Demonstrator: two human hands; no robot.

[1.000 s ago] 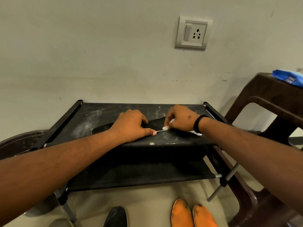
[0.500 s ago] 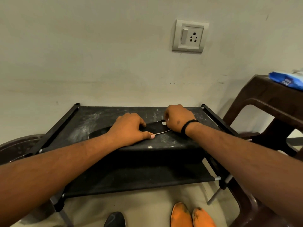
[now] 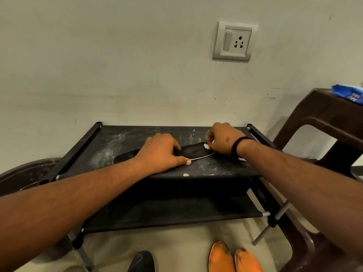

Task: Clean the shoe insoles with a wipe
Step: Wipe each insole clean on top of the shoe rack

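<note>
The black insole (image 3: 193, 152) lies flat on the dusty top shelf of a black shoe rack (image 3: 110, 142), right at working height and within reach of both arms. The left hand (image 3: 160, 152) is planted on its middle, fingers bent over the far edge and thumb stretched along the near, pale-trimmed edge; that looks like a clamp, so the thin sole won't skid on the slack fabric. Over at the right-hand end, the right hand (image 3: 224, 140) has its fingers curled down, pinching a small white wipe (image 3: 206, 146) against the insole's end, knuckles up, bearing down to scrub. Only a corner of the wipe peeks out. A blue pack (image 3: 348, 95), likely the wipes, sits on the brown plastic stool (image 3: 322, 122) just to the right, handy for a fresh sheet. Orange footwear (image 3: 234, 258) and a black shoe (image 3: 141, 262) wait on the floor below.
</note>
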